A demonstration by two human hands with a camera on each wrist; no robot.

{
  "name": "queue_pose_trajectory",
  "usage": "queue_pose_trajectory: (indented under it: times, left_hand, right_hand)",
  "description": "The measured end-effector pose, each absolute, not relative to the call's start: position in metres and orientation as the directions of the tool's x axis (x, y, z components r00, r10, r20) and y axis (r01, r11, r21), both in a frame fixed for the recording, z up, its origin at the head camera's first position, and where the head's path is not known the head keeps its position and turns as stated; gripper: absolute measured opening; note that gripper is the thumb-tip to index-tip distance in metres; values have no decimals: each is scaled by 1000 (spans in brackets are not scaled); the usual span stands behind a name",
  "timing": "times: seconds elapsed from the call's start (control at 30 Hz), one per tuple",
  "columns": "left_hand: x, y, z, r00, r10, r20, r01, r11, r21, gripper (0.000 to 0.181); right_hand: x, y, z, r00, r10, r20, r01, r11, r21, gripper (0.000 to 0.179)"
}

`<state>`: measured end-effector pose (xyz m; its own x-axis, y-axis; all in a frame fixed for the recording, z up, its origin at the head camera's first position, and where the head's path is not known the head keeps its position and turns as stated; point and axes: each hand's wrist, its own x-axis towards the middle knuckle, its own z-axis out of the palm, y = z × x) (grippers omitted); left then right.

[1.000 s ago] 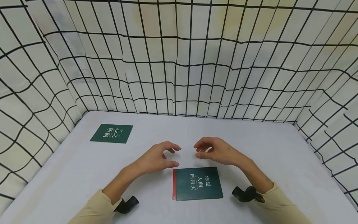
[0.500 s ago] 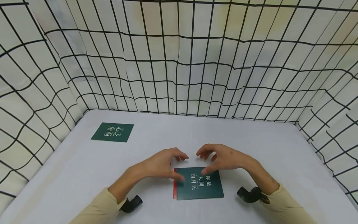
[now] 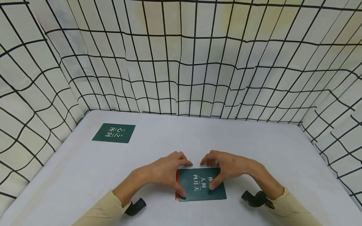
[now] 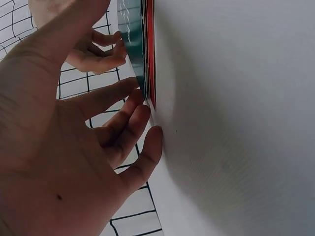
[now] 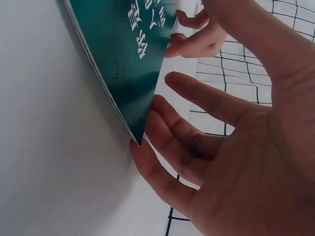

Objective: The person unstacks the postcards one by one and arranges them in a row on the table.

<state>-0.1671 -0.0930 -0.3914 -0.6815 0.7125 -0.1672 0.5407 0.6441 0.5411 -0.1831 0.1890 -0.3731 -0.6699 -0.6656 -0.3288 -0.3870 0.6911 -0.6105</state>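
A stack of thin books lies flat on the table before me, with a dark green book (image 3: 198, 192) bearing white characters on top. A strip of red book (image 3: 177, 175) peeks out along its left side. My left hand (image 3: 165, 171) arches over the left end, its thumb over the cover near the front left corner and its fingers beyond the far edge. Over the right end, my right hand (image 3: 230, 164) has its thumb above the printed characters. In the right wrist view, several fingers (image 5: 172, 142) lie along the book's edge. Neither wrist view shows the thumb tips.
Another green book (image 3: 114, 133) with white characters lies flat at the far left of the white table (image 3: 254, 135). A black grid net (image 3: 178, 62) before pale cloth encloses the table's back and sides. Dark wrist devices (image 3: 135, 207) stick out from both sleeves.
Both hands have come down and nearer to me, from just beyond the stack to over its two ends. Their thumbs have moved over the top cover. The books have stayed in place.
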Motion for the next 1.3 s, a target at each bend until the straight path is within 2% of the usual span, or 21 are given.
queue_pose_trajectory:
  times: [0.2,0.43,0.67,0.93,1.3]
  left_hand:
    - [-165,-93,-391,-651,739,-176,569,628,531,97]
    - [-162,-91,-393,-644,745,-173,587,627,513,102]
    - [-161,-91,-392,-645,748,-157,599,622,504,99]
    - [-161,-92,-391,-651,742,-159,586,625,517,94]
    - [-161,-89,-389,-661,735,-151,586,631,508,90]
  right_hand:
    - [-181,188,-373,-646,-673,-360,-391,697,-601,66]
    - [-172,185,-370,-657,-665,-355,-421,715,-558,72]
    - [-165,180,-370,-679,-661,-319,-471,725,-502,80]
    - [-155,170,-373,-709,-649,-277,-542,752,-375,96]
    - [-153,170,-373,-717,-645,-264,-564,759,-324,96]
